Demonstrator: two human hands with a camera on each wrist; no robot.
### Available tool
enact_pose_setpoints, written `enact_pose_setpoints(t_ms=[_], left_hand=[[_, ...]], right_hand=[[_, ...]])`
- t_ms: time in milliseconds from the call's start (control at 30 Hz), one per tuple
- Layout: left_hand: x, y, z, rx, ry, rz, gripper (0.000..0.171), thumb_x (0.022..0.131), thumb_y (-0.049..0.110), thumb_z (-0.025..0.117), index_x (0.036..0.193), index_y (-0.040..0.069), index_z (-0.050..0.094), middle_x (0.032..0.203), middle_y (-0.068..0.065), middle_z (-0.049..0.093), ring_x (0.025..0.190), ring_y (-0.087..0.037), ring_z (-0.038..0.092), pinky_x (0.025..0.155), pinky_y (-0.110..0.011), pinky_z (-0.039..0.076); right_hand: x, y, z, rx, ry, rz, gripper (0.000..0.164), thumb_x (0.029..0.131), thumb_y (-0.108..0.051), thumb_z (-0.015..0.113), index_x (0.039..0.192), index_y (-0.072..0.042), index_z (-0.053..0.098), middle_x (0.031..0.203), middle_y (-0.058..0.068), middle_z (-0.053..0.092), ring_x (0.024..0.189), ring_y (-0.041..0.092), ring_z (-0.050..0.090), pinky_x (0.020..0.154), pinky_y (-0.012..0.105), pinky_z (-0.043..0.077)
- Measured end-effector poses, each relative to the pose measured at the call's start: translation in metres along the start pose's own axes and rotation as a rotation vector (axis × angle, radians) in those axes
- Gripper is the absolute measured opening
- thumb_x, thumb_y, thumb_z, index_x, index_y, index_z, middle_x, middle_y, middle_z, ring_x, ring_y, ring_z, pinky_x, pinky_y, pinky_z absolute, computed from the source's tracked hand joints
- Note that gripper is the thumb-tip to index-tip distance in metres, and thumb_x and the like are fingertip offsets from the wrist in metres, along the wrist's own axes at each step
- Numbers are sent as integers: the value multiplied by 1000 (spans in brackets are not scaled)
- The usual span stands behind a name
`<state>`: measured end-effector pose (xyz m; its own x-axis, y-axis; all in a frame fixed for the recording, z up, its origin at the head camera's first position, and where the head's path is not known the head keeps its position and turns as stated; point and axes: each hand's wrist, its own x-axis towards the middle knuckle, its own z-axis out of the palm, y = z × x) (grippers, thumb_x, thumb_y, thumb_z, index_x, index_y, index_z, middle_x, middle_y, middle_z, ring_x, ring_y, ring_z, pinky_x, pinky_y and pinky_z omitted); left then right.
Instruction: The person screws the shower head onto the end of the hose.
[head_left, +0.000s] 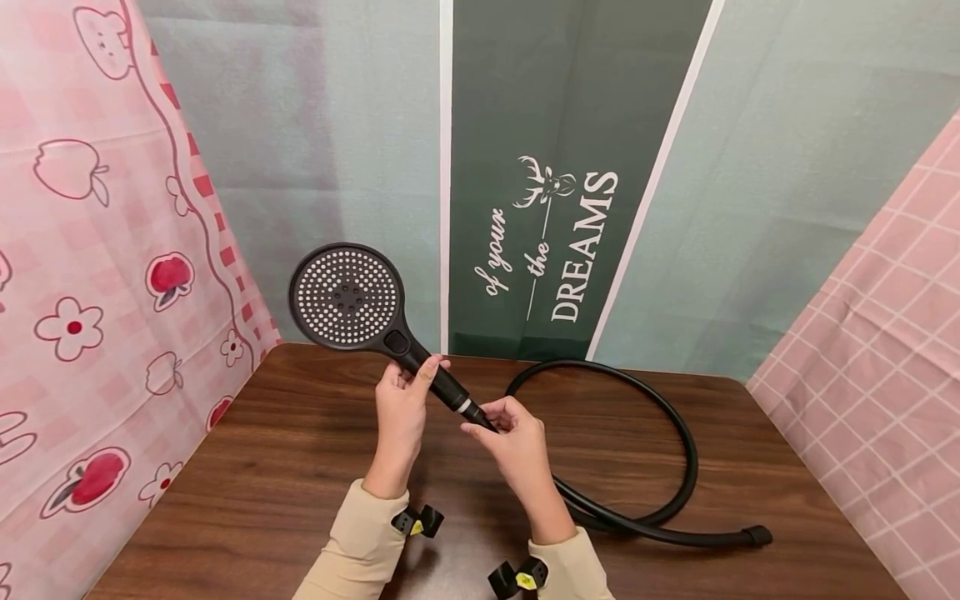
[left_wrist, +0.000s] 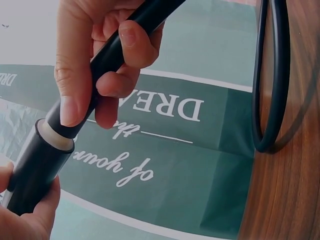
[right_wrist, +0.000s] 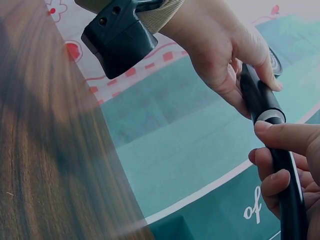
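A black shower head (head_left: 347, 296) with pale nozzles is held up over the table, its face toward the head camera. My left hand (head_left: 402, 400) grips its handle (head_left: 438, 379), thumb laid along the front. At the handle's lower end my right hand (head_left: 517, 437) pinches the end of a black shower hose (head_left: 686, 450). Between handle and hose end a whitish ring (left_wrist: 54, 136) shows in the left wrist view. The right thumb and fingers wrap the hose end just beside that ring. From there the hose loops back onto the table.
The hose's free end (head_left: 757, 535) lies on the right of the brown wooden table (head_left: 247, 467). Behind the table hangs a green cloth (head_left: 570, 75) with white lettering. Pink patterned cloths (head_left: 82, 250) stand at the left and right sides.
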<state>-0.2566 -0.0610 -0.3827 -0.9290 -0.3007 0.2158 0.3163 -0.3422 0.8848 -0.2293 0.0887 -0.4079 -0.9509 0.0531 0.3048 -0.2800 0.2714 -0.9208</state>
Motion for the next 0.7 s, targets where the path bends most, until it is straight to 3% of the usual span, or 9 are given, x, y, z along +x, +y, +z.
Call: enact_pose_setpoints(t_ms=[700], left_hand=[[0,0,1,17,1,13,27,96,16,67,114,-2,56,87,-1,76,90,-8,73,84,-20,54]], right_hand=[[1,0,-5,35,-35,29,23,74,-19,88,93,-11,77,75,10,69,62,10,53,52,22,42]])
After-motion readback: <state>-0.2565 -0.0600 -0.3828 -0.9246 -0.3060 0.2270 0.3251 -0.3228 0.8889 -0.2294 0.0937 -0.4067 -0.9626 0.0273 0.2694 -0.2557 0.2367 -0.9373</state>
